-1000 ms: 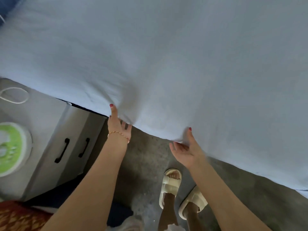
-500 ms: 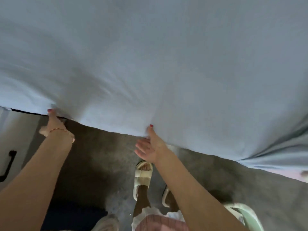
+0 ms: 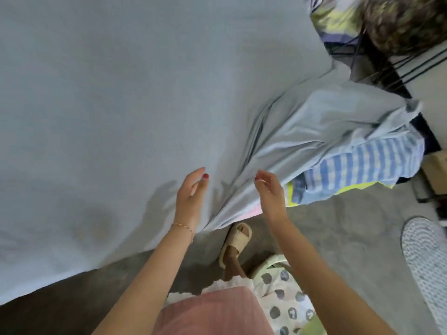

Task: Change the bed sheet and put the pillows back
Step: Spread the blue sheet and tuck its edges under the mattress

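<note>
Across the bed the light blue sheet (image 3: pixel 121 97) lies flat but bunched at right, where both loose, empty hands, left hand (image 3: pixel 191 197) and right hand (image 3: pixel 269 192), could miss it and leave wrinkles.

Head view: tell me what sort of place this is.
Most likely a bedroom at home. A pale blue fabric bed sheet is spread over a wide bed, blue-and-white checked bedding lies bunched at its corner, and a round woven grey rug sits on the bare grey floor.

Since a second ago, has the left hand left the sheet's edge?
Yes. The left hand has lifted off the sheet edge and hovers open above it.
</note>
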